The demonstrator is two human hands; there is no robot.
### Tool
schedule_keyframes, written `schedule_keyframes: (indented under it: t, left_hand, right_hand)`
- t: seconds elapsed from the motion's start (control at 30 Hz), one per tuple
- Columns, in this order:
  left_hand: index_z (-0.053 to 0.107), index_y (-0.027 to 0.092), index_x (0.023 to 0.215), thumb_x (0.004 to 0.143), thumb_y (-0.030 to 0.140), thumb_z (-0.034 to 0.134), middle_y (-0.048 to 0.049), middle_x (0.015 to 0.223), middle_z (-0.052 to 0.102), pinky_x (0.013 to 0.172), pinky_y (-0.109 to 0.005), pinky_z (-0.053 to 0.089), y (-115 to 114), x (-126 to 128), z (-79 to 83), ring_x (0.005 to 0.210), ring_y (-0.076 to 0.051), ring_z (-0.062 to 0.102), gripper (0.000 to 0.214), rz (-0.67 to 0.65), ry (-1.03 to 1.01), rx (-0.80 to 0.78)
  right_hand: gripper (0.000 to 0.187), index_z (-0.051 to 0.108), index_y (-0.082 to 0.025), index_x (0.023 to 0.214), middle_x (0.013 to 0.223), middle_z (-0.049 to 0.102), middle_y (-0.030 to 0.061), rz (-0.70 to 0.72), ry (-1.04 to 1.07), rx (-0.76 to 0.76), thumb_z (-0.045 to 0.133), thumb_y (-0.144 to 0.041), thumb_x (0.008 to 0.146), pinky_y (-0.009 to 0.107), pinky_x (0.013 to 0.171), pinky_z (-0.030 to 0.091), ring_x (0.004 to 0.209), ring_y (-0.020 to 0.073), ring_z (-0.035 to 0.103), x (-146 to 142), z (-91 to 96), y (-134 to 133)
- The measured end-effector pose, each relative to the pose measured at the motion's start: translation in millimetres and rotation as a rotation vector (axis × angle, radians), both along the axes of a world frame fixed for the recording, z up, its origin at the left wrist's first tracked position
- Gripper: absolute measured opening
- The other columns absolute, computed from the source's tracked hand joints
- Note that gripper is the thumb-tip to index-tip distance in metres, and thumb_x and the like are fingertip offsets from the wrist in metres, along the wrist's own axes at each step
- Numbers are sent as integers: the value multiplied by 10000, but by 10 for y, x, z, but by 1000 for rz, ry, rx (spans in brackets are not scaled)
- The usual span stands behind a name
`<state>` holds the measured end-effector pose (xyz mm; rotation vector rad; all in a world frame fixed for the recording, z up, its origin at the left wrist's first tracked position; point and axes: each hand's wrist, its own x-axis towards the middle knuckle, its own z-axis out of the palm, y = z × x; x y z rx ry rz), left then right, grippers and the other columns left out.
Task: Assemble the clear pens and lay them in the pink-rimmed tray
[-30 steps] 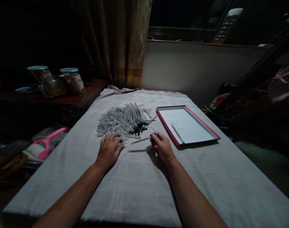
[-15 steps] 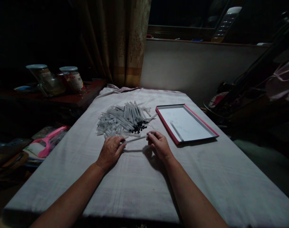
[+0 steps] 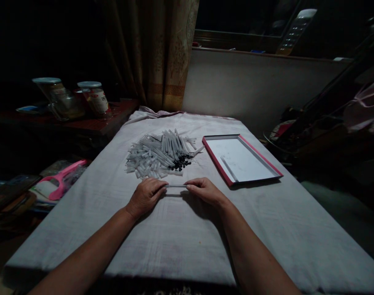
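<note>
My left hand (image 3: 147,196) and my right hand (image 3: 204,191) grip a slim, translucent pen (image 3: 176,186) by its two ends. It lies level, just above the cloth, and casts a shadow. Both hands are closed, and the fingers hide the pen's ends. Beyond them is a heap of whitish pen parts (image 3: 150,153), mostly barrels and short caps. Small black plugs (image 3: 180,164) lie at its right front edge. To the right, a shallow red-edged box lid (image 3: 217,162) with a white inside holds one pen (image 3: 229,169).
A pale checked cloth (image 3: 171,250) covers the table. At the left, a dark red side table (image 3: 113,116) bears jars (image 3: 96,98). A pink plastic thing (image 3: 60,180) lies among clutter lower down. Behind stand a curtain (image 3: 162,57) and a windowsill with a bottle (image 3: 295,32).
The pen has gone from slanted to level. My right hand has come lower and closer to my left, its fingers now closed over the pen's right end.
</note>
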<state>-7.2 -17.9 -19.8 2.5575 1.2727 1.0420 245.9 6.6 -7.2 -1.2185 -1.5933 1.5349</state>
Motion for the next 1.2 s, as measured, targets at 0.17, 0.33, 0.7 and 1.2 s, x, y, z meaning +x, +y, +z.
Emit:
schedule_keyframes:
  t: [0.17, 0.33, 0.7, 1.2]
  left_hand:
    - [700, 187, 1028, 976, 313, 515, -64, 872, 744, 744, -321, 501, -16, -10, 10, 794, -184, 658, 230, -21, -3, 12]
    - [692, 180, 1024, 977, 294, 508, -60, 850, 738, 736, -317, 501, -27, -13, 19, 782, -183, 653, 221, -32, 19, 27]
    - [563, 194, 1280, 964, 317, 510, -99, 1195, 677, 956, -388, 517, 72, 13, -21, 1102, -231, 634, 343, 93, -94, 43]
    - [592, 198, 1220, 962, 266, 477, -89, 1146, 688, 947, -392, 536, 51, -3, -43, 1072, -227, 648, 291, 102, -15, 69]
  right_hand:
    - [416, 789, -104, 914, 694, 688, 42, 45, -45, 64, 705, -459, 714, 247, 553, 384, 601, 132, 537, -7, -4, 8]
    - [382, 781, -104, 930, 768, 722, 59, 80, -74, 144, 657, -423, 759, 259, 597, 434, 667, 157, 586, -20, -7, 4]
    - [314, 777, -178, 954, 996, 763, 92, -426, -462, 534, 551, -375, 864, 311, 847, 512, 947, 222, 684, 532, 359, 276]
    - [310, 800, -263, 993, 998, 774, 69, -505, -1195, 36, 621, -238, 741, 291, 703, 495, 903, 253, 709, 1225, 314, 616]
